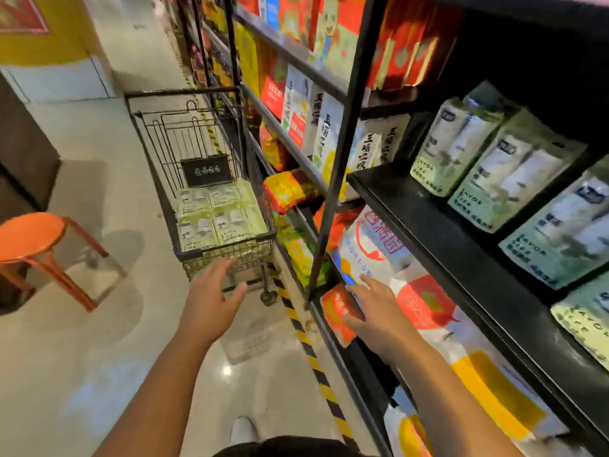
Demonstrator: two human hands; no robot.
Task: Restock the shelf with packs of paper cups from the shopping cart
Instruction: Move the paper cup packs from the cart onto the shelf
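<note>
Four packs of paper cups (217, 219) show on top in the one shopping cart (230, 246), just ahead of the left hand (211, 301). At least four more stand on the shelf (445, 245), above and to the right of the right hand (379, 315). Both hands are empty with straight, spread fingers, the right over bags (425, 301) on the tier below, and one orange stool (29, 235) stands well left of the left hand.

Orange round stool (31, 237) stands on the pale floor (99, 357) at left. Yellow-and-black hazard tape (309, 351) runs along the floor. White printed sacks (375, 249) lie low at right, red boxes (405, 44) high above them
</note>
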